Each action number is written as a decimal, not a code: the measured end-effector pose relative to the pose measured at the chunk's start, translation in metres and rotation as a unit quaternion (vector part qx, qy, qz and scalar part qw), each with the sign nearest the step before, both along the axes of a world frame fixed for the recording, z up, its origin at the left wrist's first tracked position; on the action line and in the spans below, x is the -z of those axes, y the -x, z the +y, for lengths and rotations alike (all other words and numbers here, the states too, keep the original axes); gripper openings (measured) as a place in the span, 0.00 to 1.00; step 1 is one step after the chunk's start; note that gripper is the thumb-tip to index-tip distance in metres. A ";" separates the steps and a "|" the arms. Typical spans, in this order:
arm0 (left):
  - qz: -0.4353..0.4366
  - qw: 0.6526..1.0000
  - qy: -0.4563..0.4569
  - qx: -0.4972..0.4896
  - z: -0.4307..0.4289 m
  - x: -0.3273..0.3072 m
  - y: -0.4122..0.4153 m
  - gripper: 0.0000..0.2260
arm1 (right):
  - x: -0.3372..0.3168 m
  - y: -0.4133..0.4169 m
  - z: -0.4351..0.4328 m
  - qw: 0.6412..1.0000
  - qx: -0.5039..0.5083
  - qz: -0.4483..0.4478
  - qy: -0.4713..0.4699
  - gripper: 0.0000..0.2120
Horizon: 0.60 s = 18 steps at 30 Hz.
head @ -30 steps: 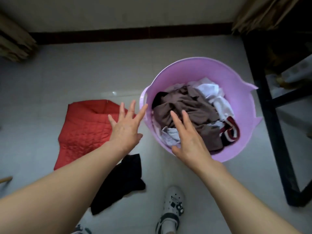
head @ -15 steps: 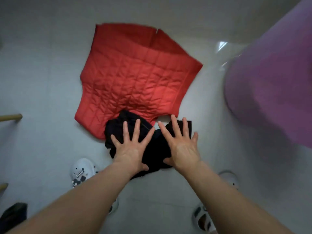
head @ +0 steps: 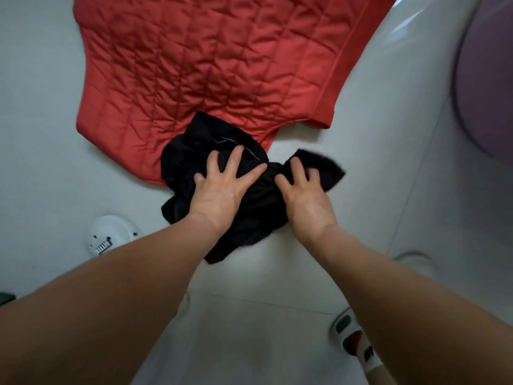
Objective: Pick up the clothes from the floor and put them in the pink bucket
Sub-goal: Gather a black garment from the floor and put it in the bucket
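Pressing flat, the left hand (head: pixel 219 190) covers the black garment (head: pixel 187 159) while the right hand (head: pixel 305 200) bunches its edge in a curled grip.

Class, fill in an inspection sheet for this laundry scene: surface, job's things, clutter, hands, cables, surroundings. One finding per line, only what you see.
Surface: pale tiled floor, glossy.
Job's things: black garment crumpled on the floor, its far edge lying over the red quilted garment, which is spread flat; pink bucket at the right edge, blurred, contents out of view.
Clutter: dark object at the left edge, too cut off to identify.
Hands: left hand flat on the black garment, fingers spread; right hand also on it, fingers bent into the cloth, grip unclear.
Cables: nothing seen.
Surroundings: the person's white shoes, one each side.
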<state>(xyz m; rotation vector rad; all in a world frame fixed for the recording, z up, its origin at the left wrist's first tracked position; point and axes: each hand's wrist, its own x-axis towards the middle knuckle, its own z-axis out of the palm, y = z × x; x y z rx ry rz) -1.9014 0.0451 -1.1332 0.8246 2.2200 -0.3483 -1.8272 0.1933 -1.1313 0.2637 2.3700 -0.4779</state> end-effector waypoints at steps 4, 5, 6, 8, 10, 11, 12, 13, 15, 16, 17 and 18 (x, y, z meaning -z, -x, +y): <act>-0.015 1.000 -0.023 -0.003 0.010 -0.021 0.026 0.35 | -0.024 0.042 0.006 0.999 -0.025 -0.029 0.005 0.12; -0.013 1.000 -0.022 -0.007 0.014 -0.031 0.030 0.34 | -0.034 0.050 0.008 0.999 -0.027 -0.027 -0.003 0.12; -0.008 1.000 -0.025 -0.010 0.019 -0.043 0.034 0.33 | -0.045 0.055 0.011 0.999 -0.028 -0.025 -0.008 0.12; 0.003 0.999 -0.040 -0.015 0.029 -0.068 0.042 0.30 | -0.072 0.058 0.019 1.000 -0.019 -0.008 -0.019 0.12; 0.011 0.998 -0.062 -0.017 0.041 -0.098 0.053 0.29 | -0.105 0.057 0.030 0.999 0.003 0.020 -0.027 0.12; 0.011 0.997 -0.070 -0.018 0.047 -0.116 0.059 0.29 | -0.122 0.056 0.034 0.999 0.016 0.035 -0.027 0.12; 0.015 0.997 -0.078 -0.023 0.053 -0.132 0.063 0.28 | -0.138 0.055 0.039 0.998 0.031 0.050 -0.025 0.12; 0.019 0.995 -0.088 -0.029 0.062 -0.153 0.070 0.28 | -0.157 0.056 0.045 0.996 0.050 0.072 -0.024 0.11; 0.029 0.993 -0.111 -0.043 0.076 -0.189 0.078 0.27 | -0.186 0.055 0.055 0.990 0.083 0.111 -0.033 0.11; 0.037 0.990 -0.126 -0.045 0.084 -0.209 0.082 0.26 | -0.204 0.056 0.062 0.987 0.095 0.124 -0.044 0.10; 0.045 0.988 -0.141 -0.049 0.091 -0.228 0.085 0.25 | -0.220 0.056 0.069 0.984 0.105 0.134 -0.055 0.10; 0.058 0.984 -0.158 -0.052 0.098 -0.248 0.088 0.25 | -0.236 0.056 0.076 0.979 0.119 0.151 -0.066 0.10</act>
